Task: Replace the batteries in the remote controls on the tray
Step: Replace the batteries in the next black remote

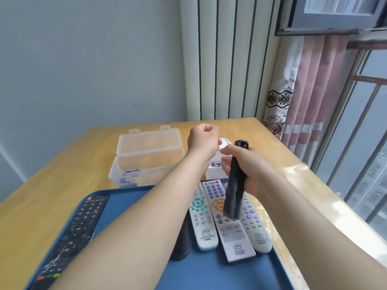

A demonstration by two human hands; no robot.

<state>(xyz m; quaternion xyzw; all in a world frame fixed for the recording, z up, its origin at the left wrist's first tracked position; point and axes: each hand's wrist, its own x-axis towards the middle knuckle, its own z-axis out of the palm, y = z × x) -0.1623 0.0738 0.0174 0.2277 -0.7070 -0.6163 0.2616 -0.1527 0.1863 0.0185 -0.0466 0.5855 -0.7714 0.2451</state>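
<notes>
The right hand (249, 166) is wrapped round the slim black plastic remote control (234, 185), fingers on its left edge and palm behind. It holds the remote near-upright, tilted a bit, lower end blurred, in the air over the white remotes at the right of the blue plastic tray (209, 275). The left hand (204, 139) is curled into a fist further back, above the small white box (215, 173). Can't tell whether it has a battery inside or nothing.

Handling, as a judgement: the black remote prob. weighs little, w/ a stiff moulded shell that is smooth and a bit slippery, so a firm wrap at mid-body suits it. Can't tell which face is toward the camera. Best to keep the fingers off the battery-cover end so the other thumb can slide the cover. The cover clip is likely thin and could snap if forced.

The batteries (132, 171) in the clear lidded plastic box (146, 143) look small, hard and round. They'd roll on the wooden surface (52, 195), so pinch them at the middle.

Also on the tray:
- long black remote (79, 222), at the left
- white remote w/ teal buttons (202, 218)
- white remote w/ orange ring (228, 233)
- pale remote w/ purple buttons (254, 227)
- dark object (181, 245), partly hidden under the left forearm
</notes>
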